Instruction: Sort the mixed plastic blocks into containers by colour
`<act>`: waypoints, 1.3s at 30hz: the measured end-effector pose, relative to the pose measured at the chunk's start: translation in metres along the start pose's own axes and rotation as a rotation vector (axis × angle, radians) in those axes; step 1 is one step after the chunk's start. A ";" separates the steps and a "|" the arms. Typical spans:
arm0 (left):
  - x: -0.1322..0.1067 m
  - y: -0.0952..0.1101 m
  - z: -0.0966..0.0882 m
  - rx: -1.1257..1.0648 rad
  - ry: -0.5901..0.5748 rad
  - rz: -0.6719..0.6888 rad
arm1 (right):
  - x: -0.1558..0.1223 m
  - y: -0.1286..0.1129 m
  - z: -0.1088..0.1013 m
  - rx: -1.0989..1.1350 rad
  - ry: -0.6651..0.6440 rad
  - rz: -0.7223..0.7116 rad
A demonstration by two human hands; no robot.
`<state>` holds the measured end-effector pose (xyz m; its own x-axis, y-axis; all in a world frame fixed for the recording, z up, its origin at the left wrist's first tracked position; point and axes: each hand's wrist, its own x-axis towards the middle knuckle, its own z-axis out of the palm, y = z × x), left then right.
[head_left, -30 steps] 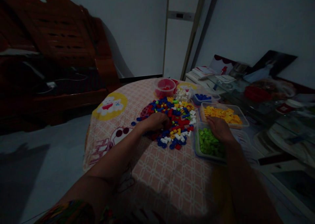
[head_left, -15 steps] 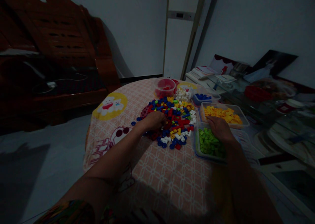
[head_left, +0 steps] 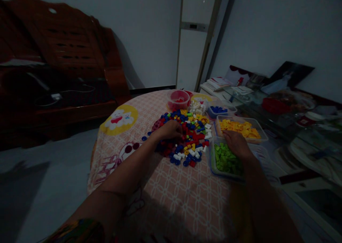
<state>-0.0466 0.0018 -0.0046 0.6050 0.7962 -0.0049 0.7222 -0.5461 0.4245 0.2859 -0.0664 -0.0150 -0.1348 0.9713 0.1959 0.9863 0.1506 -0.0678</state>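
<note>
A mixed pile of toy building bricks point(head_left: 192, 139) in red, blue, yellow, white and green lies on the round table. My left hand point(head_left: 172, 129) is over the pile's left part, fingers curled down among the bricks; what they pinch, if anything, is hidden. At the far rim of a clear plastic box of green bricks point(head_left: 227, 161) is my right hand point(head_left: 236, 143), its fingers closed on the rim. Just behind that hand stands a box of yellow bricks point(head_left: 240, 128).
Behind the pile are a pink tub point(head_left: 179, 97) with red bricks, a heap of white bricks point(head_left: 197, 107) and a box of blue bricks point(head_left: 218, 109). A cluttered glass-topped cabinet point(head_left: 248, 97) stands to the right. A wooden bench point(head_left: 66, 57) is at the left.
The view has tilted up slightly, so the scene sits lower. My left hand has shifted slightly within the pile. My right hand stays at the green bricks' box.
</note>
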 end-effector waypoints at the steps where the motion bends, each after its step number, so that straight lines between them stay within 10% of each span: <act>1: 0.009 -0.001 -0.004 -0.036 0.048 -0.017 | 0.000 -0.001 0.000 -0.003 0.000 0.002; 12: 0.138 0.003 -0.029 -0.548 0.617 -0.144 | -0.001 0.000 0.002 0.024 0.038 0.009; 20: 0.049 -0.017 -0.011 -0.506 0.341 -0.081 | 0.000 0.002 0.005 0.010 0.037 0.006; 29: -0.010 0.009 -0.013 -0.020 -0.153 0.078 | 0.000 0.001 0.001 -0.002 0.014 0.020; 39: -0.024 0.021 0.010 0.262 -0.135 0.037 | 0.000 -0.001 -0.001 0.010 0.003 0.012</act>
<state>-0.0427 -0.0313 -0.0052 0.6589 0.7424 -0.1212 0.7501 -0.6366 0.1790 0.2855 -0.0665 -0.0139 -0.1221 0.9725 0.1983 0.9869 0.1403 -0.0801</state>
